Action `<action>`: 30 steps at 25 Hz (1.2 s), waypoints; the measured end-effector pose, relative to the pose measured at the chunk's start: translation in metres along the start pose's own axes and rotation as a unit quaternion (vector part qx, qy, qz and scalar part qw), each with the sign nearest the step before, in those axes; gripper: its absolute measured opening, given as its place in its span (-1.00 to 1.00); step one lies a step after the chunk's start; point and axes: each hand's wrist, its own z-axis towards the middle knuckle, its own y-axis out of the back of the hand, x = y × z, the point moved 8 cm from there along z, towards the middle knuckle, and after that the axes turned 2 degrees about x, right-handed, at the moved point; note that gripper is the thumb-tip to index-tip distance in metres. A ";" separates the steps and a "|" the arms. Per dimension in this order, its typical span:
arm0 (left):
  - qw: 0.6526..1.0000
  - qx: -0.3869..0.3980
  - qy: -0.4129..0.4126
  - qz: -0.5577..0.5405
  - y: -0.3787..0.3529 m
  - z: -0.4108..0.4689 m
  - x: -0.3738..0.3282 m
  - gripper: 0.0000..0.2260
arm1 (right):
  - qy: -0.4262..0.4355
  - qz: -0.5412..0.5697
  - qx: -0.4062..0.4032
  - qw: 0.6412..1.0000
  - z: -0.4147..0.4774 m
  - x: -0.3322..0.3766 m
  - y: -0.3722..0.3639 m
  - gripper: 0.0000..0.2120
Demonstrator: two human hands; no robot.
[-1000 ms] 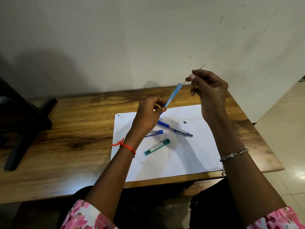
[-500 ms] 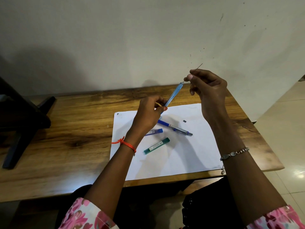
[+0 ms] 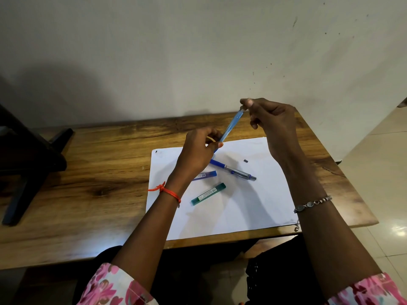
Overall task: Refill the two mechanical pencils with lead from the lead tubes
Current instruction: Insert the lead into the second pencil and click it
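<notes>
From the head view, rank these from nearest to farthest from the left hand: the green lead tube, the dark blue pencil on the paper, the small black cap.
1. dark blue pencil, just right of the left hand
2. green lead tube, below it, nearer the person
3. small black cap, farther right on the paper

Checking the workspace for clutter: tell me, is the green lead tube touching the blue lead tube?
Apart. The head view shows white paper between the green lead tube and the blue lead tube.

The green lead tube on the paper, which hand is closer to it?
Left. The left hand is raised just above and behind the green lead tube; the right hand is higher and farther away.
</notes>
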 end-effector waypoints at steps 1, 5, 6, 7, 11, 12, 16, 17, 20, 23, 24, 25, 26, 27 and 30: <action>1.000 0.000 0.001 -0.002 0.000 0.000 0.000 -0.84 | -0.012 0.010 -0.010 1.000 0.000 -0.002 0.001 -0.86; 1.000 -0.002 0.004 -0.008 0.001 0.000 0.001 -0.85 | -0.058 -0.026 -0.027 0.998 0.002 -0.011 0.011 -0.81; 1.000 -0.006 0.003 -0.009 0.002 0.001 0.002 -0.85 | -0.078 -0.077 -0.014 0.994 0.002 -0.016 0.014 -0.85; 1.000 -0.010 0.004 -0.010 0.003 0.001 0.002 -0.86 | -0.103 -0.152 0.010 0.983 0.002 -0.022 0.015 -0.87; 1.000 -0.019 0.007 -0.012 0.004 0.001 0.003 -0.86 | -0.222 -0.452 0.171 0.847 -0.012 -0.056 0.011 -0.83; 1.000 -0.018 0.006 -0.012 0.004 0.001 0.003 -0.85 | -0.238 -0.482 0.194 0.821 -0.015 -0.062 0.008 -0.80; 1.000 -0.017 0.004 -0.011 0.003 0.001 0.002 -0.85 | -0.254 -0.510 0.198 0.797 -0.016 -0.069 0.004 -0.74; 1.000 -0.017 0.006 -0.011 0.003 0.001 0.002 -0.85 | -0.242 -0.508 0.194 0.804 -0.015 -0.065 0.002 -0.77; 1.000 -0.017 0.009 -0.005 0.003 0.002 0.002 -0.85 | -0.153 -0.351 0.113 0.917 -0.006 -0.037 -0.003 -0.92; 1.000 -0.014 0.010 -0.012 0.003 0.002 0.002 -0.86 | -0.076 -0.062 0.002 0.995 0.002 -0.014 0.007 -0.91; 1.000 -0.012 0.009 -0.013 0.002 0.002 0.001 -0.86 | -0.060 0.003 -0.011 0.998 0.003 -0.011 0.010 -0.90; 1.000 -0.011 0.007 -0.012 0.001 0.002 0.001 -0.86 | -0.050 0.042 -0.016 0.998 0.004 -0.010 0.011 -0.90; 1.000 -0.010 0.006 -0.011 0.001 0.001 0.001 -0.86 | -0.045 0.059 -0.012 0.997 0.004 -0.009 0.010 -0.90; 1.000 -0.009 0.005 -0.011 0.000 0.001 0.000 -0.86 | -0.042 0.062 -0.003 0.997 0.003 -0.008 0.007 -0.90; 1.000 -0.004 0.004 -0.004 -0.002 0.000 0.000 -0.85 | -0.032 0.055 0.014 0.998 0.002 -0.007 0.003 -0.90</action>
